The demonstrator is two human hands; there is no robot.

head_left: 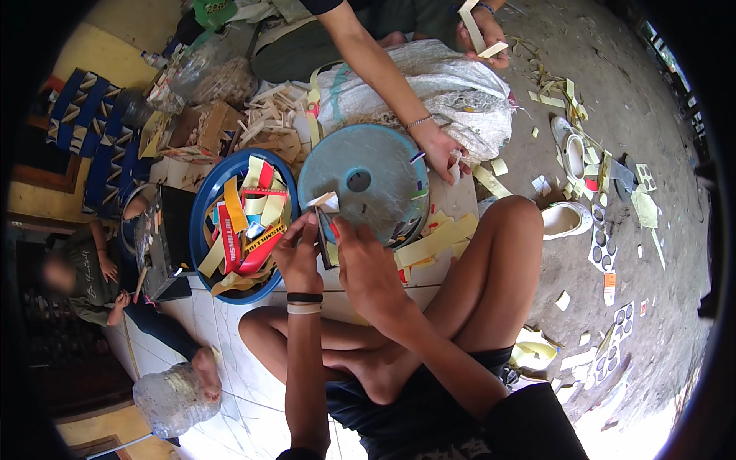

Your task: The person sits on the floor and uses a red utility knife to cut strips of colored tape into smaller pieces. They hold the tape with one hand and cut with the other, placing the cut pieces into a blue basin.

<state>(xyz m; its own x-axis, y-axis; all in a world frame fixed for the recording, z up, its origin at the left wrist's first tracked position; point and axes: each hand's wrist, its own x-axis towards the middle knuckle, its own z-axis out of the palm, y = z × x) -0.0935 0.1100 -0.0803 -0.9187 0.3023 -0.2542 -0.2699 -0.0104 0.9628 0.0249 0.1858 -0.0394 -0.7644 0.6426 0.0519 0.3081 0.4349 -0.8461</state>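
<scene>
Both my hands are raised over the white tiled floor, between a blue basin (pixel 201 264) and a round grey-blue disc (pixel 330 165) with a hole in its middle. My left hand (pixel 297 257) pinches a narrow folded strip of card (pixel 326 202), whose upper end is white and whose lower part looks dark. On the strip's other side, the fingers of my right hand (pixel 369 268) close on it too; a bit of red shows at their tips. Cut card strips (pixel 253 222) in red, yellow and cream fill the basin.
Across the disc, a co-worker's hand (pixel 443 149) reaches down beside a white sack (pixel 368 84); their other hand holds a bent pale strip (pixel 474 31). Wooden pieces (pixel 268 115) are heaped behind the basin. Another person sits at left near a plastic jug (pixel 176 399). Scraps litter the ground.
</scene>
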